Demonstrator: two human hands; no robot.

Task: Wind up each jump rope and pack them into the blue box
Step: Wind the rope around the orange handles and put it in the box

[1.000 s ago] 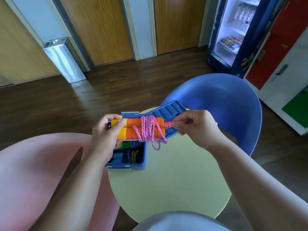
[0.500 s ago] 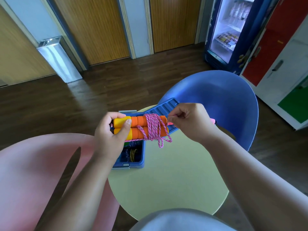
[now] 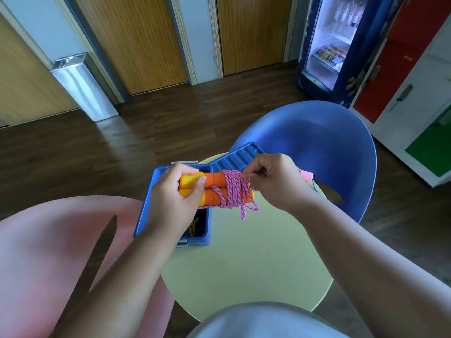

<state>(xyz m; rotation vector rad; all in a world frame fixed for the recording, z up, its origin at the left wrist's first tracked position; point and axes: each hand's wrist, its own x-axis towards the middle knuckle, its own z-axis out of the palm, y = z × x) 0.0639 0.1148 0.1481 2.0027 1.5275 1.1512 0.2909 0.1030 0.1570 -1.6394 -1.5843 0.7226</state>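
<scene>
My left hand (image 3: 174,198) grips the yellow ends of two orange jump rope handles (image 3: 214,189), held side by side above the open blue box (image 3: 146,211). A pink rope (image 3: 235,191) is wound around the handles, with a short loop hanging below. My right hand (image 3: 273,181) pinches the rope at the handles' right end. Inside the box a dark and yellow rope (image 3: 195,226) shows partly. Behind my right hand a pink handle (image 3: 306,175) of another rope lies on the table, mostly hidden.
The box sits on the left edge of a small round pale green table (image 3: 244,264), its blue lid (image 3: 236,158) propped open behind. A pink chair (image 3: 48,252) stands left, a blue chair (image 3: 317,147) far right. A drinks fridge (image 3: 327,45) and lockers stand beyond.
The wound bundle has shifted slightly right and down over the box. My right hand has moved closer to the handles' right end, tightening the rope's last turn.
</scene>
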